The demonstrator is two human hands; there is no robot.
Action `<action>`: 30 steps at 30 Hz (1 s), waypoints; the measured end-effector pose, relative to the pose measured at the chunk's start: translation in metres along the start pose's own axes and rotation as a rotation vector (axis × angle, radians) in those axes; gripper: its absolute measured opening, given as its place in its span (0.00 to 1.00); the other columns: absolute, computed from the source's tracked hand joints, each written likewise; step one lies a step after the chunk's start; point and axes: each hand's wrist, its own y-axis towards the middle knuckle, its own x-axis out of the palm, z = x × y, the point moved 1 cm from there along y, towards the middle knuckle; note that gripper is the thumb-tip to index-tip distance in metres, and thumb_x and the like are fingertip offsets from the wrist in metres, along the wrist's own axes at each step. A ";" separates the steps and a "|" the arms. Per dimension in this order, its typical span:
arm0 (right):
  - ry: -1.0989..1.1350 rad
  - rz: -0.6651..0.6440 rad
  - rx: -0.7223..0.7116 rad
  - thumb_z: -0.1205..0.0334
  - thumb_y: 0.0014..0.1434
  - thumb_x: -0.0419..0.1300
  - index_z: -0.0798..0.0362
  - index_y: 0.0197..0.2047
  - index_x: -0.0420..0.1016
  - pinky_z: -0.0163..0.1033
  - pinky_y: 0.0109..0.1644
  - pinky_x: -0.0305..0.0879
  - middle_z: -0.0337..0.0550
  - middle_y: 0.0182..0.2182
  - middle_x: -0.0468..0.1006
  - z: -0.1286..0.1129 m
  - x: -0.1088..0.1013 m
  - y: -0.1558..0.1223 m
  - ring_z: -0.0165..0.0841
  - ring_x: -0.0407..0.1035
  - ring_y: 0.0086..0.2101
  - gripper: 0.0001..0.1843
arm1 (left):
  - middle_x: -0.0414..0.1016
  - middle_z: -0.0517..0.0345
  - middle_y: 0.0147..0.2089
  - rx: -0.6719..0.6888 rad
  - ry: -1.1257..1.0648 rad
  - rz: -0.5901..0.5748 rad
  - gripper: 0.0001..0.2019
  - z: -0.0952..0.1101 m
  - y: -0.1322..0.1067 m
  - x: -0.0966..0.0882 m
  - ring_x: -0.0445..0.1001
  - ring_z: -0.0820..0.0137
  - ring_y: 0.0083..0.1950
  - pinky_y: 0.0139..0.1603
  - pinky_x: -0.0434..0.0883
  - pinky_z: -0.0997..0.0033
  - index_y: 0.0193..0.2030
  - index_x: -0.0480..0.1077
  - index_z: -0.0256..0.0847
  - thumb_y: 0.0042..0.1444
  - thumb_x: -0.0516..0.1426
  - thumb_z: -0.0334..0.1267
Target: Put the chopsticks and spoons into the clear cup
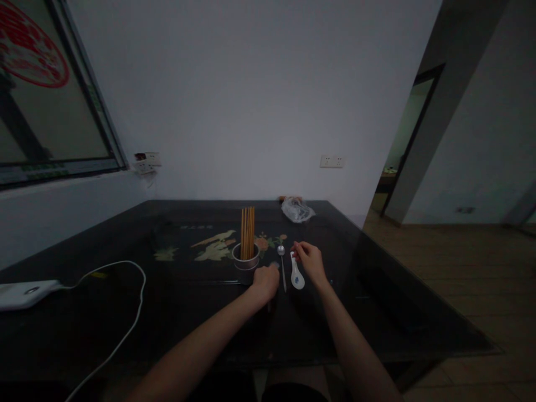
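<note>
A round metal holder (245,260) full of upright wooden chopsticks (247,231) stands on the dark glass table (125,312). My left hand (265,281) rests closed just right of the holder; what it holds, if anything, is hidden. A metal spoon (282,262) lies between my hands. A white ceramic spoon (296,274) with a blue mark lies beside it. My right hand (310,260) hovers over the ceramic spoon's handle end, fingers curled in a pinch near it.
A white device (25,293) with a white cable (125,312) lies at the table's left edge. A crumpled clear plastic bag (297,210) sits at the far edge by the wall. The table's right edge borders a wooden floor and a doorway.
</note>
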 end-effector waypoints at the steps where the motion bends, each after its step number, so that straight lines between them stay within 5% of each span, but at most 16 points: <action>1: -0.001 -0.002 -0.001 0.41 0.55 0.53 0.55 0.27 0.75 0.34 0.25 0.61 0.41 0.19 0.74 -0.001 0.000 0.000 0.32 0.66 0.20 0.24 | 0.77 0.38 0.42 -0.001 0.001 -0.007 0.15 0.000 0.001 0.000 0.77 0.56 0.46 0.42 0.74 0.62 0.45 0.71 0.31 0.59 0.45 0.26; 12: 0.024 -0.018 0.005 0.42 0.54 0.54 0.54 0.26 0.74 0.34 0.24 0.61 0.42 0.18 0.73 -0.006 0.002 -0.003 0.32 0.66 0.20 0.24 | 0.77 0.37 0.44 0.002 0.015 -0.016 0.16 -0.002 0.003 0.000 0.76 0.56 0.47 0.44 0.73 0.61 0.46 0.72 0.31 0.60 0.44 0.26; 22: -0.014 -0.031 -0.016 0.44 0.56 0.54 0.54 0.26 0.75 0.34 0.24 0.60 0.40 0.18 0.73 -0.006 0.003 -0.003 0.31 0.66 0.20 0.22 | 0.77 0.38 0.41 0.108 -0.060 -0.042 0.13 -0.002 -0.020 -0.017 0.76 0.57 0.45 0.44 0.71 0.62 0.43 0.73 0.34 0.57 0.50 0.34; 26: -0.016 -0.038 -0.016 0.44 0.55 0.54 0.54 0.26 0.75 0.34 0.24 0.60 0.40 0.18 0.73 -0.004 0.004 -0.003 0.31 0.66 0.20 0.22 | 0.76 0.52 0.34 0.363 -0.302 -0.100 0.10 -0.022 -0.039 -0.038 0.74 0.66 0.36 0.37 0.69 0.71 0.36 0.72 0.37 0.56 0.51 0.38; 30: -0.024 -0.060 -0.004 0.44 0.55 0.54 0.54 0.26 0.75 0.34 0.23 0.59 0.40 0.18 0.73 -0.004 0.008 -0.005 0.32 0.66 0.20 0.22 | 0.68 0.62 0.26 0.523 -0.828 -0.270 0.12 -0.057 -0.048 -0.058 0.65 0.77 0.25 0.26 0.62 0.79 0.30 0.68 0.37 0.57 0.52 0.43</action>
